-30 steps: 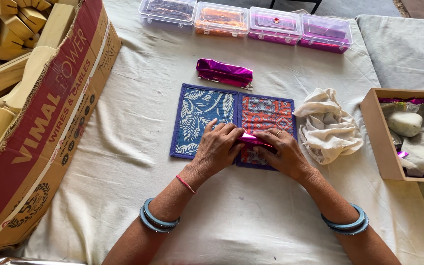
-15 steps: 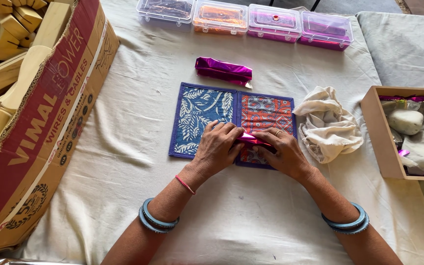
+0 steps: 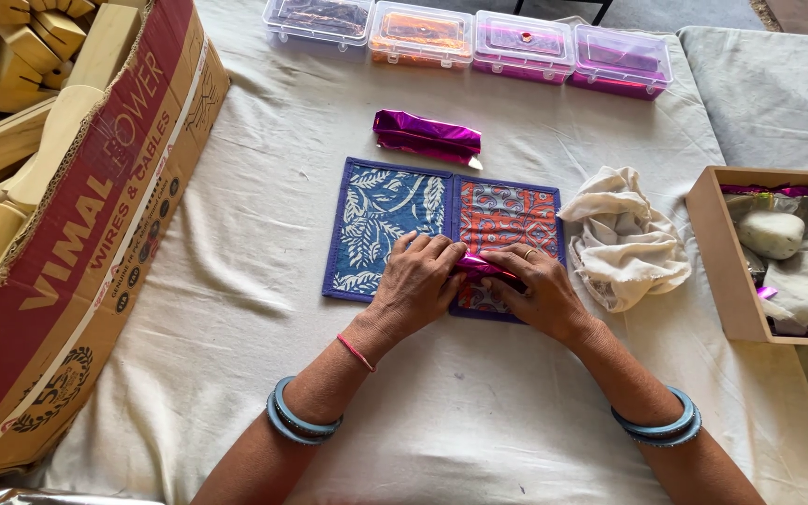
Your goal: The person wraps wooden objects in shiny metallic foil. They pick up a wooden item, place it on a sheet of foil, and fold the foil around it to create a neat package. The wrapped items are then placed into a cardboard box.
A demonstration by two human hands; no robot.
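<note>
Over patterned mat (image 3: pixel 395 210), hands (image 3: pixel 479 281) pressing foil (image 3: pixel 481 266)

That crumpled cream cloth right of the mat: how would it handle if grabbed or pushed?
The cream cloth is bunched in soft folds, so it is probably floppy and would sag and unfold when lifted. It looks thin, likely light. Pushed across the white sheet, it would likely bunch, not roll.

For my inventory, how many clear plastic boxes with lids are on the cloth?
4, in a row along the far edge: first box, second box, third box, fourth box. More may lie outside the view.
</note>
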